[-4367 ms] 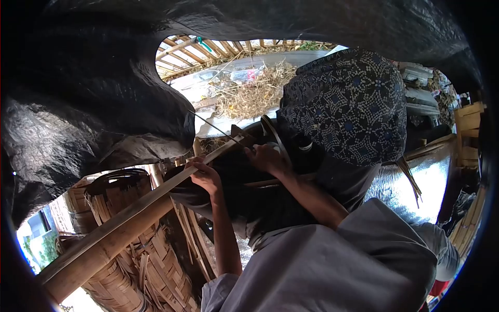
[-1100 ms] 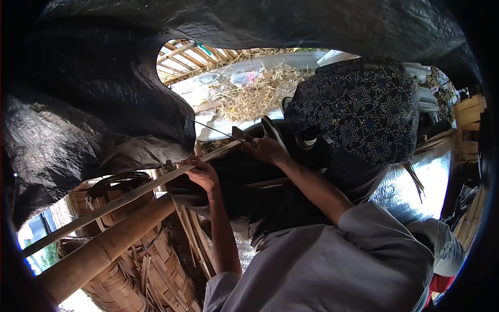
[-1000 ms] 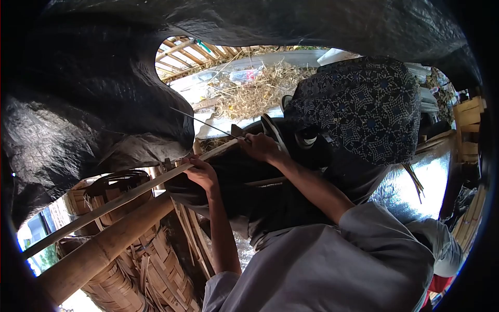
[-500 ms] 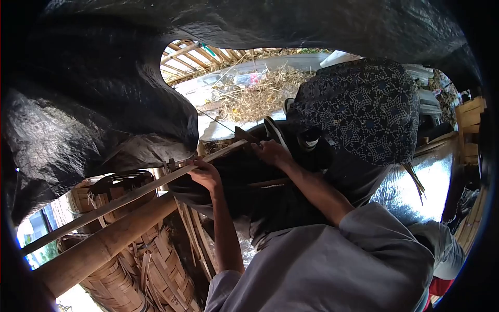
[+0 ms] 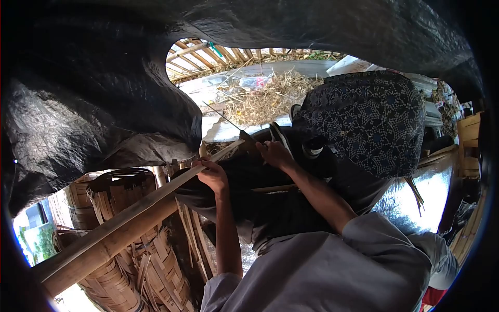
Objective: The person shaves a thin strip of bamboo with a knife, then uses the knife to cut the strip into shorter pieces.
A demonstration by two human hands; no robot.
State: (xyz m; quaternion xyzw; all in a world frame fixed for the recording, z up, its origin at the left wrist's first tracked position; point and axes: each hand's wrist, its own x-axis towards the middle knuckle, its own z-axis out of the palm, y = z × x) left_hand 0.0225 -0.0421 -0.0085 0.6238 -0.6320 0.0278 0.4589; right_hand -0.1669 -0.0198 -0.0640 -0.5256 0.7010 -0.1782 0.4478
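My left hand [image 5: 212, 176] is closed around a long bamboo strip [image 5: 156, 193], gripping it near its far end. The strip slopes down to the lower left, where it overlaps a thick bamboo pole [image 5: 112, 247]. Beyond the strip's far tip, my right hand [image 5: 275, 154] is wrapped round the handle of a knife with a broad dark blade [image 5: 249, 143]; the handle itself is hidden by the fingers. In this view the blade's side meets the tip of the strip. Dark trousers [image 5: 275, 213] lie beneath both forearms.
Woven bamboo baskets [image 5: 161, 265] stand at lower left. Black plastic sheeting [image 5: 99, 99] hangs across the top and left. A dark patterned cloth [image 5: 369, 119] covers something at right, beside a shiny silver sheet [image 5: 416, 192]. Dry straw [image 5: 280, 93] lies on the ground ahead.
The strip's lower-left end has dropped and turned, so it now overlaps the bamboo pole. Both hands keep their grips. The whole view has shifted slightly.
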